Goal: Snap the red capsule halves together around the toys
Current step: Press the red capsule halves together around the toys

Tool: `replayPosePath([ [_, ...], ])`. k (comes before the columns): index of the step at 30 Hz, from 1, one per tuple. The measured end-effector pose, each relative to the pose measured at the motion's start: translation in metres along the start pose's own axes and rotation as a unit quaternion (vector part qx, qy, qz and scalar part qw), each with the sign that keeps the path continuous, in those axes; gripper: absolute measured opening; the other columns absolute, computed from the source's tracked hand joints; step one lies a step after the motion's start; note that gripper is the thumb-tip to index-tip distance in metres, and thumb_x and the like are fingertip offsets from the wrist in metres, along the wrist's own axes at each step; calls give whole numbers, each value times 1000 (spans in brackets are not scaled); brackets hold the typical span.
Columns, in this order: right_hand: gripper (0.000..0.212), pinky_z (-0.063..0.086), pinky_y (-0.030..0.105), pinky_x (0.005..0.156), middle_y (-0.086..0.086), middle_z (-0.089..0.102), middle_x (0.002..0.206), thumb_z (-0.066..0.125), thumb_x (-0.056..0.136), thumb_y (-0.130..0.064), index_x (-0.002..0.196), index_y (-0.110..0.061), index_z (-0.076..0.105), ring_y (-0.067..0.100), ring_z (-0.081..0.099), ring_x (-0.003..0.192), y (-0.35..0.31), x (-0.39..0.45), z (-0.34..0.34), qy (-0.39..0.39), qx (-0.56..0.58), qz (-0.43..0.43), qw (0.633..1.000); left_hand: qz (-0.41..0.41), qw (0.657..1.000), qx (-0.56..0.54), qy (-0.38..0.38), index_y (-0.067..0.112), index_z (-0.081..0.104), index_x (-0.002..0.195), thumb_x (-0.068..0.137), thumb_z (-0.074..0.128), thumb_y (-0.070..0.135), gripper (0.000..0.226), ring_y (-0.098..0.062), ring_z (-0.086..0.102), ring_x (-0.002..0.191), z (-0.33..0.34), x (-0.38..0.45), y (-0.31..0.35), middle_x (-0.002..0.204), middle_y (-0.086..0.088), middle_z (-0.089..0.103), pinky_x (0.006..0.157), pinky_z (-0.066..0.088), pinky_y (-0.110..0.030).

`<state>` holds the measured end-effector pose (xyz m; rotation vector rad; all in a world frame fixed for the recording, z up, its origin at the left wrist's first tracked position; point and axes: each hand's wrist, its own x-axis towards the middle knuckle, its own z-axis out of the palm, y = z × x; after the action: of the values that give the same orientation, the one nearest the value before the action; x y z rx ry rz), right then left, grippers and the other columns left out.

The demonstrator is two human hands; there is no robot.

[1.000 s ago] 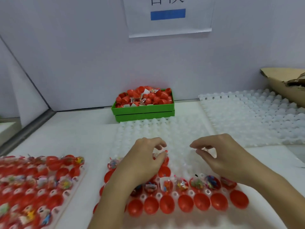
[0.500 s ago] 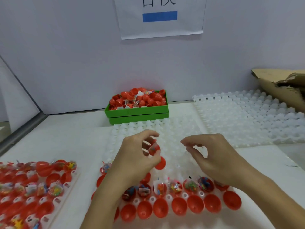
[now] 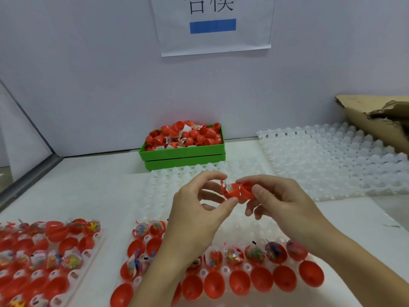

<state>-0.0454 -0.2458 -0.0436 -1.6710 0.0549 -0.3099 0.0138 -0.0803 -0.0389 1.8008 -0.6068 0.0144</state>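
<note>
Nearest the camera, a row of open red capsule halves (image 3: 239, 282) sits in the front cups of a white moulded tray (image 3: 177, 182), hollow side up. Just behind that row, more halves hold wrapped toys (image 3: 254, 254) in clear packets. Both forearms come in from the bottom edge and cross above these rows, rising toward the middle of the tray.

The left hand (image 3: 194, 209) is raised above the tray with its fingers curled. Thumb and forefinger pinch a red half with a toy in it (image 3: 231, 190); a bit of clear wrapper sticks up at its rim. The other fingers are bent loosely underneath.

The right hand (image 3: 278, 200) faces it at the same height, fingers also curled. Its thumb and fingertips grip an empty red half (image 3: 246, 190), open side turned toward the left hand's half. The two halves touch at their rims, mouth to mouth, but a seam and the wrapper still show between them, so they are not closed together.

To the left lies a second tray (image 3: 93, 253), filled with red halves and packeted toys.

Farther back, a green bin (image 3: 183, 152) heaped with loose red halves and packets stands by the wall. To its right lies an empty white tray (image 3: 332, 156), with torn cardboard (image 3: 376, 120) beyond. A paper sign (image 3: 212, 25) with a blue bar hangs on the wall.
</note>
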Motion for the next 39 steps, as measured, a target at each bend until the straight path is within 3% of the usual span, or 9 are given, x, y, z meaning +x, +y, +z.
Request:
replayPosePath([
  [6,31,52,24,61,14,69,86,44,101,-1,107,-10,73,19,63,67,-2,0,-5,-27,18,27,999,16,998,-58,-17,32,66,98,81,79,6,33,-7,71,88,4,-2,1,95,11,69,71,55,-14],
  [9,24,55,25,63,16,69,92,51,99,-7,104,-13,74,24,69,71,-5,-1,-5,-17,10,35,999,86,995,45,-13,31,65,100,81,77,5,34,-4,69,89,5,-3,0,93,14,68,73,55,-15],
  [12,13,56,25,63,7,72,90,65,92,-21,101,-18,74,22,73,71,-8,-3,-2,-15,-42,19,999,187,966,177,-22,25,65,107,83,75,4,33,-3,62,92,6,-3,-1,97,14,62,77,55,-18],
  [14,10,56,23,61,5,73,87,68,91,-20,97,-18,74,19,73,69,-7,-3,-2,-3,-61,19,998,216,954,206,-31,22,65,111,84,74,4,34,-4,60,91,7,-4,-3,99,12,61,79,55,-21],
  [22,15,54,20,62,7,74,82,63,92,-8,87,-15,76,21,73,69,-9,-1,-5,8,-22,41,999,201,968,147,-22,28,59,98,82,75,3,34,-5,65,93,8,-3,-5,94,15,62,78,56,-16],
  [27,13,54,20,63,9,74,83,64,92,-9,90,-12,75,20,72,70,-10,-2,-5,3,-28,40,999,211,966,149,-33,29,63,110,83,73,3,39,-6,64,96,8,-3,-5,99,14,63,79,56,-15],
  [33,13,54,20,64,11,73,86,63,92,-9,90,-11,76,20,73,71,-9,-2,-4,6,-14,55,998,195,970,146,-27,31,58,98,83,75,8,33,-2,64,93,8,-3,-6,94,17,63,78,54,-11],
  [39,14,55,21,66,11,73,90,64,93,-19,90,-15,77,22,73,74,-9,-2,-5,-2,-9,57,998,216,962,163,-31,27,65,112,83,74,4,37,-4,63,95,8,-3,-7,99,14,65,78,56,-17],
])
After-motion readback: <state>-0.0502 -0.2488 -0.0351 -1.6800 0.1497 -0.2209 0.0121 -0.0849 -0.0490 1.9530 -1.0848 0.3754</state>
